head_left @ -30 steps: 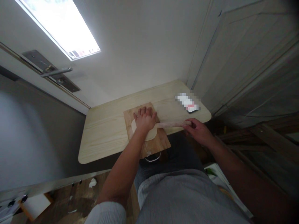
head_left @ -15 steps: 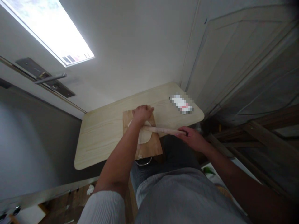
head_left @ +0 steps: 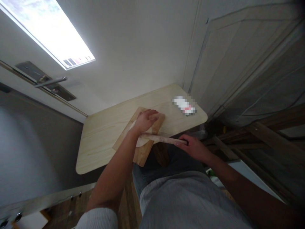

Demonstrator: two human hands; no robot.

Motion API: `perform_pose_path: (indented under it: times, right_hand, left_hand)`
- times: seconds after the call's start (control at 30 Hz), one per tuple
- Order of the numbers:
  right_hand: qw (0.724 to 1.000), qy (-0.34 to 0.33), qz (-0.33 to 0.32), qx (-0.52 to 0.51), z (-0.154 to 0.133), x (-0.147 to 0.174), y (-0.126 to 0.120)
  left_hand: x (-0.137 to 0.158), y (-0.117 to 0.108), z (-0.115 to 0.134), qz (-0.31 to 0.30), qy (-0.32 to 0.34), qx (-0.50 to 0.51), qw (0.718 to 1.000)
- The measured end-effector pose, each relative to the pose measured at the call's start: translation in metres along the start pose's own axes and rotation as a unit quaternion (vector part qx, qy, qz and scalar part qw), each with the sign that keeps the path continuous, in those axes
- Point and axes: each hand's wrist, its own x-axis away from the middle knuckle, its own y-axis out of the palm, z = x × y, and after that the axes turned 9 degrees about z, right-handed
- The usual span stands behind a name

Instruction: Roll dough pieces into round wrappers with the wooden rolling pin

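Observation:
A wooden cutting board (head_left: 143, 155) lies slantwise on the table, its near corner jutting past the front edge. On it is a flat, pale round sheet of dough (head_left: 142, 142), partly covered by my left forearm. My left hand (head_left: 145, 120) rests over the far part of the dough and board, fingers stretched out and holding nothing. A pale, thin rolling pin (head_left: 164, 139) reaches from beside my left wrist across the dough and past the board. Its right end is gripped by my right hand (head_left: 190, 144), which is off the table's front edge.
The light wood table (head_left: 95, 136) stands against a white door with a metal handle (head_left: 51, 81). A blurred-out white and pink item (head_left: 184, 106) lies at the table's right end. Wooden beams (head_left: 274, 140) are on the right.
The cutting board has turned clockwise under my left hand, its far end swinging right and its near end left. The rolling pin and my right hand have shifted slightly left and down.

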Motion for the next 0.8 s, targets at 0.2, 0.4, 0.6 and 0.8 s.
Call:
perform_pose_path:
  times: [0.2, 0.4, 0.6, 0.8]
  right_hand:
    - [0.999, -0.035, -0.029, -0.005, -0.012, 0.005, 0.004]
    - [0.996, -0.074, -0.043, -0.020, -0.025, 0.009, 0.010]
    - [0.997, -0.058, -0.040, -0.028, -0.015, 0.014, 0.012]
    - [0.998, -0.027, -0.043, -0.038, -0.006, 0.017, 0.008]
  left_hand:
    - [0.032, -0.009, -0.011, 0.136, -0.116, 0.029, 0.983]
    - [0.049, -0.003, -0.013, 0.161, -0.084, -0.010, 0.983]
    - [0.050, 0.000, -0.005, 0.119, -0.053, -0.064, 0.989]
    - [0.046, 0.008, 0.001, 0.072, -0.045, -0.121, 0.989]
